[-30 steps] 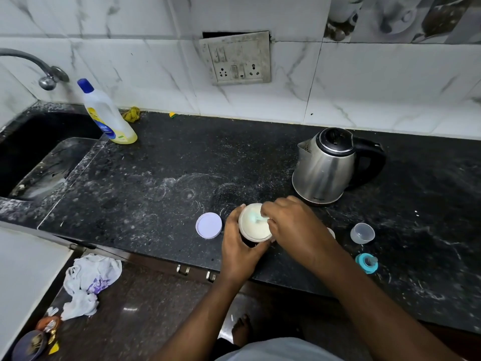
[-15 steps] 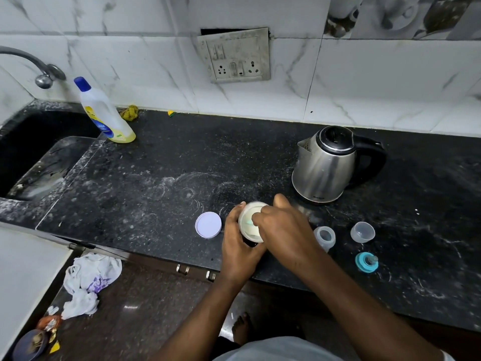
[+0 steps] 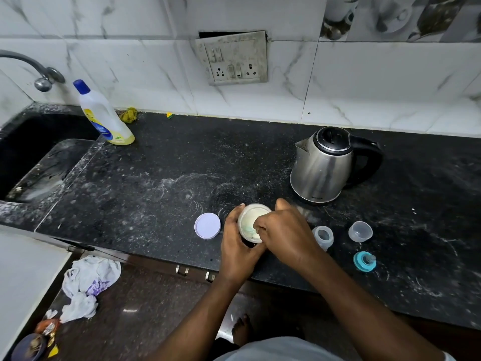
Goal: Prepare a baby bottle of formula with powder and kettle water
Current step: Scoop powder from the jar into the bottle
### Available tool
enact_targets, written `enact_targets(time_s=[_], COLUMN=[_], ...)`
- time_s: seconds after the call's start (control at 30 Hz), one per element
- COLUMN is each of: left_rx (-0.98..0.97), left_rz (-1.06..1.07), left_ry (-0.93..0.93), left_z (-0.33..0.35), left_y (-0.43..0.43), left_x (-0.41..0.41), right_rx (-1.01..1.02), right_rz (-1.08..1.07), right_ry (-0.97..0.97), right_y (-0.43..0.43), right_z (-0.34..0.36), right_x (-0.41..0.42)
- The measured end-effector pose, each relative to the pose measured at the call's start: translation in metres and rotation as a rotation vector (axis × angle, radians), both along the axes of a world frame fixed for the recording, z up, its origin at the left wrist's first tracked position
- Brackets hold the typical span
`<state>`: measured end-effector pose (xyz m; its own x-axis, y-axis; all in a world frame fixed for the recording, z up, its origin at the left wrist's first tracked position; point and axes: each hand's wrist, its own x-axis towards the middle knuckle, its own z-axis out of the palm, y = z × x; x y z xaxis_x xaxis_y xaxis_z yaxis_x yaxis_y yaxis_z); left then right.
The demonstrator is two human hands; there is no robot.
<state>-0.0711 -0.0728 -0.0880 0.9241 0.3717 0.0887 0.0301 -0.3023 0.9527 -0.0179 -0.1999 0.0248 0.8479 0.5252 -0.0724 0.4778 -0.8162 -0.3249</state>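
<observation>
An open formula powder tub point(image 3: 250, 217) stands near the counter's front edge, tilted toward me, pale powder inside. My left hand point(image 3: 238, 246) grips its side. My right hand point(image 3: 283, 231) reaches into the tub's mouth, fingers closed on a small teal scoop point(image 3: 249, 226) that is mostly hidden. The tub's lilac lid point(image 3: 207, 225) lies flat to the left. Just right of my right hand stands the clear baby bottle point(image 3: 323, 235), open at the top. Its clear cap point(image 3: 360, 231) and teal nipple ring point(image 3: 364, 261) lie further right. The steel kettle point(image 3: 322, 168) sits behind.
A black stone counter point(image 3: 161, 173) carries white powder smears. A sink point(image 3: 33, 162) and tap point(image 3: 43, 79) are at the left, with a dish liquid bottle point(image 3: 104, 118) beside them. A wall socket point(image 3: 233, 58) is above. Crumpled bags point(image 3: 86, 285) lie on the floor.
My right hand has slid from over the tub toward its right rim and dipped its fingers inside. The tub now tilts more toward me, and the baby bottle behind my hand is uncovered.
</observation>
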Motion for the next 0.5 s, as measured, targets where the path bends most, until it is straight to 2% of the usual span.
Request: enact_targets(time_s=[0.2,0.33,0.5], left_rx=[0.059,0.163,0.204], left_rz=[0.001,0.015,0.001], left_ry=[0.009,-0.008,-0.066], left_z=[-0.007,-0.012,-0.006], left_y=[0.003,0.007,0.007], left_x=[0.002,0.003,0.003], right_rx=[0.34,0.643,0.878], right_rz=[-0.171,-0.374,-0.514], right_ry=[0.186,0.401,0.536], right_y=[-0.012,-0.025,-0.037], right_z=[-0.006,-0.01,-0.015], right_x=[0.003,0.01,0.014])
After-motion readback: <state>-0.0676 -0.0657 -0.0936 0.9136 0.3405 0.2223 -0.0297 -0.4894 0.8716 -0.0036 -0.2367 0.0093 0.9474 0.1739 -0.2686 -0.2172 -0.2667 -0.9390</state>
